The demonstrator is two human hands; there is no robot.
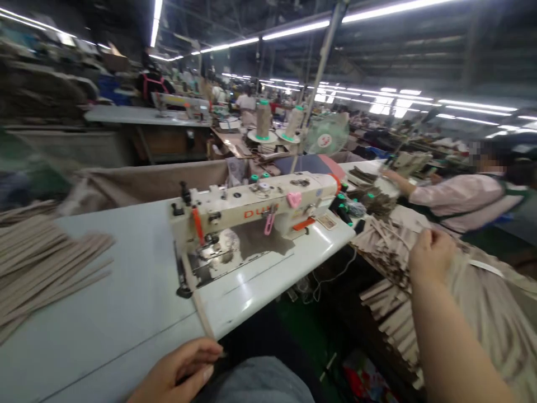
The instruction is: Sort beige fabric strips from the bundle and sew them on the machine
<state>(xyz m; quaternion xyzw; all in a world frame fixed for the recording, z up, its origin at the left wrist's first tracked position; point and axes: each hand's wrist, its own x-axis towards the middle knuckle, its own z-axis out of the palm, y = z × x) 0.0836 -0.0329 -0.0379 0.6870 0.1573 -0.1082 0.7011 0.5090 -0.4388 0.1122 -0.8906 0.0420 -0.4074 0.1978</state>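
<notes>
Beige fabric strips [388, 308] lie heaped in a dense, overlapping pile to the right of the sewing table, on a sagging beige cloth sheet [495, 313], their far ends darker and ragged. Right hand [432, 254] is raised and closed, knuckles up, at the sheet just beside the pile; whether it pinches cloth or strip cannot be told. Left hand [178, 372] is well apart, low at the table's front edge above a grey-clad lap [255, 386], fingers curled. One long thin strip [200, 313] runs along that edge toward it, but no grip on it can be made out. A second lot, a loose fanned stack of strips [37, 268], lies on the white sewing table [104, 302] at far left, with the cream lockstitch sewing machine [247, 207] between the two lots. No strip is visibly under the needle, though the needle area is small and blurred. Which lot is sewn and which waits cannot be told, and no count is possible. Right of the machine, a co-worker [461, 196] in a pink sleeve reaches toward more bundles. Thread cones [263, 118] stand behind the machine. Pile's lower edge is cut off by the frame.
</notes>
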